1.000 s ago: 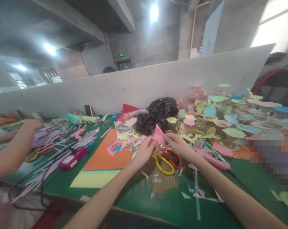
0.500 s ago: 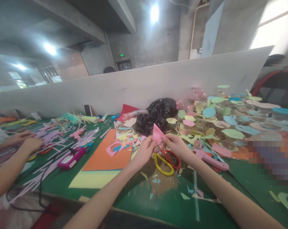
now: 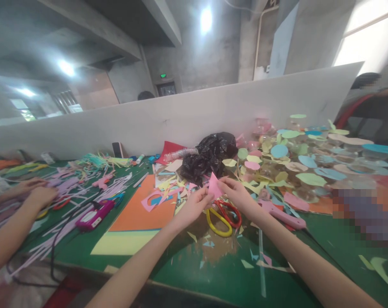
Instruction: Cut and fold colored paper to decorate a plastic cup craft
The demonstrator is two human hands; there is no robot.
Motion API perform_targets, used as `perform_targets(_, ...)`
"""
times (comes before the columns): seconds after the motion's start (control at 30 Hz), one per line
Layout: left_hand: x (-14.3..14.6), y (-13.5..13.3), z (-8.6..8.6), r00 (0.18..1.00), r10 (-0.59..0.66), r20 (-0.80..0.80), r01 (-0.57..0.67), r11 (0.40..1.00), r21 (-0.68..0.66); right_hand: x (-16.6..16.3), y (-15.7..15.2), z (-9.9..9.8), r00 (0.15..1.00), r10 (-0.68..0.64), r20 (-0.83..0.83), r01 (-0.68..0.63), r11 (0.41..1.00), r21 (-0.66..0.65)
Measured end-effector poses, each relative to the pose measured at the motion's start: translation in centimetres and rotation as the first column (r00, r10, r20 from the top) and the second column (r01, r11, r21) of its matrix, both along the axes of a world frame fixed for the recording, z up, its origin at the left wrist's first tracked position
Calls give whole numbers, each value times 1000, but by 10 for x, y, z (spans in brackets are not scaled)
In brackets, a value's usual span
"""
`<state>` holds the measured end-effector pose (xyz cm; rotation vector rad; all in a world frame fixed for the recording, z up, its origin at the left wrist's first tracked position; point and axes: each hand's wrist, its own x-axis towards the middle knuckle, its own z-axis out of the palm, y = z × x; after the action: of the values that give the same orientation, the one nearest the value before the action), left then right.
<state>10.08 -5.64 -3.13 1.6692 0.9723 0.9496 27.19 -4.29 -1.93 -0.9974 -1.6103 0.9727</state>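
Note:
Both hands meet above the green table (image 3: 226, 278) and pinch a small pink paper piece (image 3: 214, 186) between them. My left hand (image 3: 194, 205) grips its lower left edge with closed fingers. My right hand (image 3: 237, 193) holds the right edge, fingers pressed together. Just below the hands lie scissors, one pair with yellow handles (image 3: 217, 221) and one with red handles (image 3: 228, 212). An orange sheet (image 3: 139, 214) on top of a yellow sheet (image 3: 119, 244) lies to the left of my left hand.
A black plastic bag (image 3: 209, 156) sits behind the hands by a white partition (image 3: 194, 113). Several paper discs on clear cups (image 3: 296, 158) fill the right. A pink glue gun (image 3: 279, 211) lies right of the scissors. Another person's hands (image 3: 36, 192) work at far left among paper strips, near a magenta tool (image 3: 94, 216).
The pink paper has turned a little between my fingers and sits slightly lower. The other person's hands at the left drew back toward the table edge.

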Motion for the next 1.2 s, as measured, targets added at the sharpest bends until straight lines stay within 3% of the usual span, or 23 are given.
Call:
perform_targets(0.13,0,-1,0,998,-17,-59,18,1000,19,-2,-4,2,1000,-24,-7,24,1000,17)
perform_targets(0.23,0,1,-2,994,81,-77,-74,993,88,-3,-6,4,999,-28,16,27,999,43)
perform_targets(0.33,-1,1,0,978,207,23,-209,971,119,-4,-9,4,998,-10,60,5,998,70)
perform_targets(0.53,-3,-1,7,967,254,-21,-246,954,171,-11,-11,-1,977,73,200,-104,984,148)
perform_targets(0.93,-2,3,4,920,391,-3,-382,900,211,-11,-13,2,950,116,289,-147,985,87)
perform_targets(1.2,-7,6,1,919,393,24,-388,896,217,-14,-8,-9,935,91,342,-121,990,67)
